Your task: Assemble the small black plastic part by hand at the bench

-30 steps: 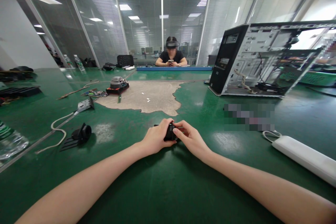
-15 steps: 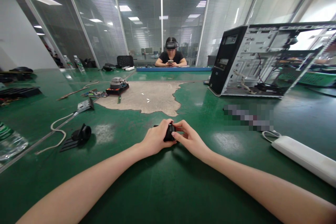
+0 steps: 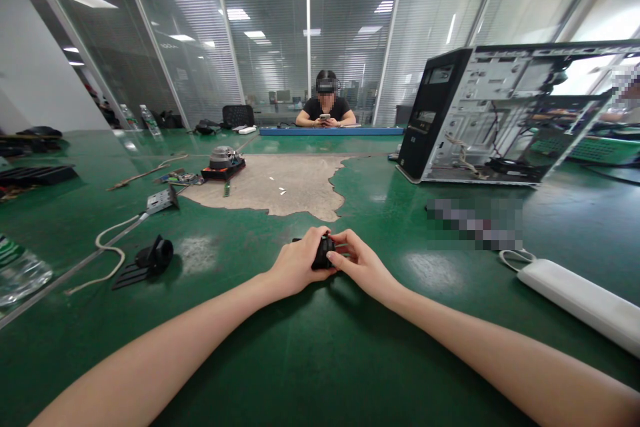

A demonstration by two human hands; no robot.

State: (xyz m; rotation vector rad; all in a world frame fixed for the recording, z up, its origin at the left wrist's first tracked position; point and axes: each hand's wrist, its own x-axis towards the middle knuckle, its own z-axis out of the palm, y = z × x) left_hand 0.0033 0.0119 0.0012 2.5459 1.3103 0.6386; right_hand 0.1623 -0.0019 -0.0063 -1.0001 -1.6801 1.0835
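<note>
Both hands are clamped on a small black part (image 3: 323, 253) sitting on the green desk (image 3: 310, 347), roughly mid-desk toward the near edge. Left hand (image 3: 299, 265) wraps it from one side, right hand (image 3: 361, 264) pinches the other. Open PC case (image 3: 505, 117) sits toward the far right.

computer case (image 3: 500, 117): 1 | white power strip (image 3: 580, 303): 1 | plastic bottles (image 3: 150, 119): 3 | hands (image 3: 300, 263): 2
</note>
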